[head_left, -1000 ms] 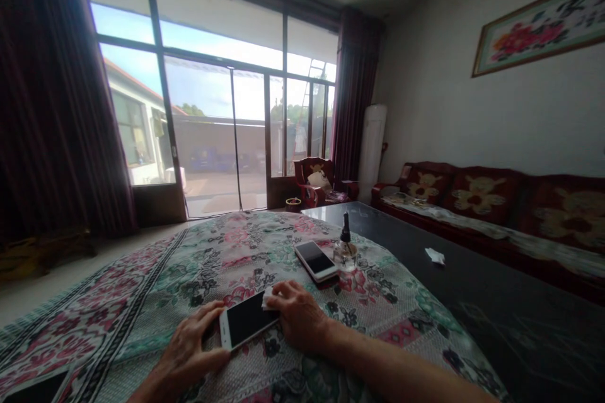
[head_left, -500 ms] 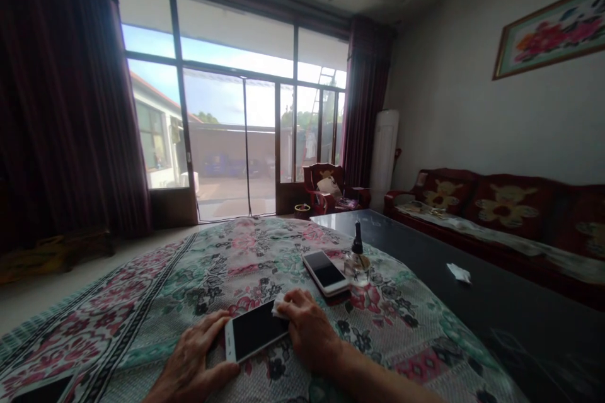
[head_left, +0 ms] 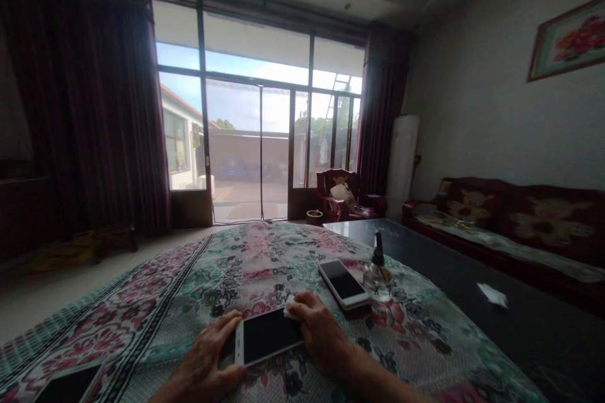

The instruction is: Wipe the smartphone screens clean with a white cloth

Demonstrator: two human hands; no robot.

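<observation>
A white smartphone [head_left: 270,337] with a dark screen lies face up, its long side running across in front of me. My left hand [head_left: 208,352] grips its left end, thumb at the near edge and fingers at the far edge. At the other end, my right hand [head_left: 324,330] has its fingers closed on a small white tissue [head_left: 288,307] at the far right part of the screen. That hand hides the phone's right end. Beyond it lies a second white smartphone [head_left: 344,282], beside a clear glass bottle [head_left: 378,283] with a black top.
A flowered cloth [head_left: 189,302] lies under the phones. Another dark-screened phone [head_left: 70,384] is cut off at lower left. To the right, a crumpled white tissue [head_left: 493,295] rests on a black tabletop [head_left: 444,277]. A red wooden sofa [head_left: 505,201] and chair [head_left: 336,186] stand farther back.
The view has turned left, so the whole scene sits farther right. Less of the tissue shows beside my right fingers. My left hand keeps its hold on the phone.
</observation>
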